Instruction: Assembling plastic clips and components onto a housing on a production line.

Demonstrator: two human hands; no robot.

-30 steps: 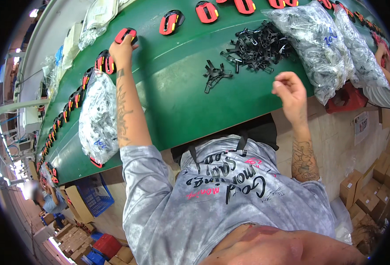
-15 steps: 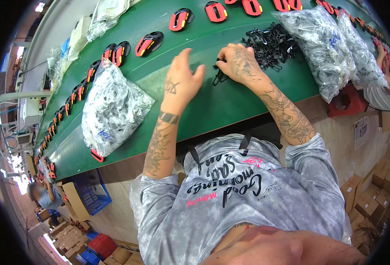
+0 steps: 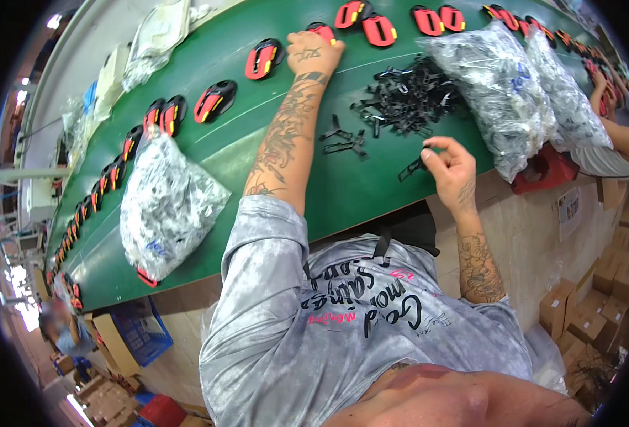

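My left hand (image 3: 313, 55) stretches to the far side of the green table, its fingers curled over a red and black oval part (image 3: 322, 30). The hand covers most of that part. Closer to me, my right hand (image 3: 454, 172) pinches a small black plastic clip (image 3: 411, 169) between thumb and fingertips, just above the table. A heap of similar black clips (image 3: 408, 96) lies beyond it. A few loose black clips (image 3: 344, 141) rest to the left of the heap.
Red and black oval parts (image 3: 263, 60) run in a curved line along the green table (image 3: 272, 235). Stuffed clear plastic bags stand at left (image 3: 166, 206) and right (image 3: 503, 99). Another person's arm (image 3: 617, 135) reaches in at far right. Cardboard boxes (image 3: 585, 313) sit below.
My left hand has moved up and right onto an oval part. My right hand has drawn back toward me with a black clip. The line of oval parts has shifted left.
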